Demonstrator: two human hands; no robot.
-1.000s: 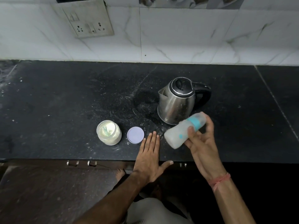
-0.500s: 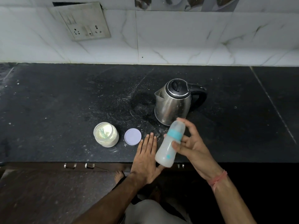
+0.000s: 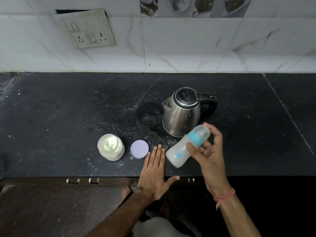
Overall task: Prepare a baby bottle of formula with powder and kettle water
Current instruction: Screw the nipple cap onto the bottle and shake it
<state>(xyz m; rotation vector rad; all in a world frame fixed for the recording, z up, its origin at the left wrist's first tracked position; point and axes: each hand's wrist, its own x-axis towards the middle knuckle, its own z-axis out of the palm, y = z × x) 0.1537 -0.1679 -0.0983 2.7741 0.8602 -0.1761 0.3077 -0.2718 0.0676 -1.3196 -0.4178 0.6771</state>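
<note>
My right hand (image 3: 207,151) grips a capped baby bottle (image 3: 181,149) with a teal collar, tilted with its cap up and to the right, above the counter's front edge. The bottle holds cloudy white liquid. My left hand (image 3: 154,170) lies flat on the black counter (image 3: 59,108), fingers apart, just left of the bottle. A steel kettle (image 3: 181,113) with a black lid and handle stands behind the bottle. An open jar of pale powder (image 3: 111,147) with a scoop inside stands to the left, its lavender lid (image 3: 139,149) lying beside it.
A white tiled wall (image 3: 188,48) with a socket plate (image 3: 89,29) runs along the back. Powder specks and a wet patch mark the counter near the kettle. Drawer handles (image 3: 82,180) show under the front edge.
The bottle in my right hand has swung from tilted to nearly upright and back to tilted, a shaking motion. My left hand has stayed flat on the counter.
</note>
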